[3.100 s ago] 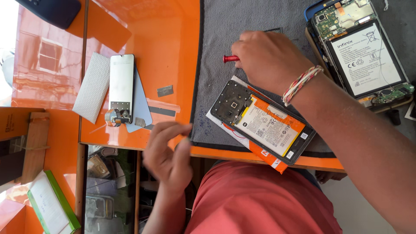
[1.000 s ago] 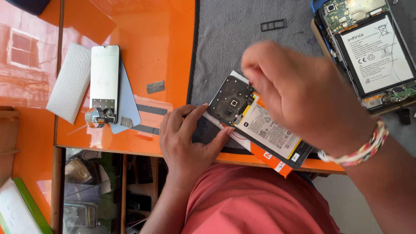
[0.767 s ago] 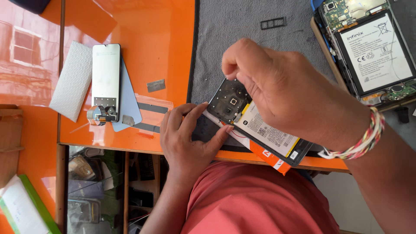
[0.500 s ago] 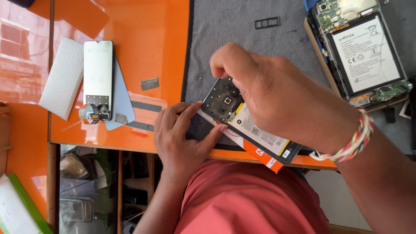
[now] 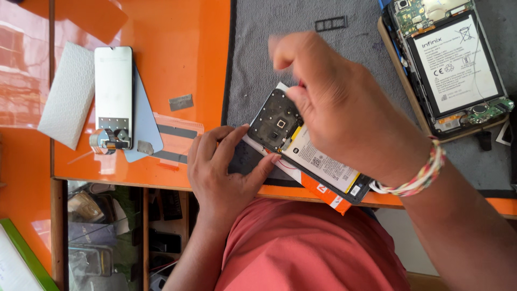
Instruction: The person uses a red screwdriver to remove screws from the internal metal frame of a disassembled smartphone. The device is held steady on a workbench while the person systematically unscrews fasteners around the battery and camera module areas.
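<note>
An opened phone [image 5: 309, 156] with its back off, showing a black board cover and a white battery, lies tilted on the grey mat [image 5: 269, 37] at the table's near edge. My left hand [image 5: 223, 172] presses on its lower left side, fingers against the frame. My right hand [image 5: 350, 118], with a braided band on the wrist, hovers over the phone's top half. Its fingers are closed on a small tool with a red handle [image 5: 301, 85], mostly hidden and blurred.
A second opened phone [image 5: 452, 59] with a large white battery lies at the back right. A black card tray [image 5: 330, 23] sits on the mat. On the orange table [image 5: 177, 48] to the left are a white screen panel [image 5: 113, 86], a white foam sheet [image 5: 67, 94] and a small metal plate [image 5: 181, 102].
My right hand came from the back of the mat down onto the opened phone with the red tool. My left hand rose from below the table edge and took hold of the phone.
</note>
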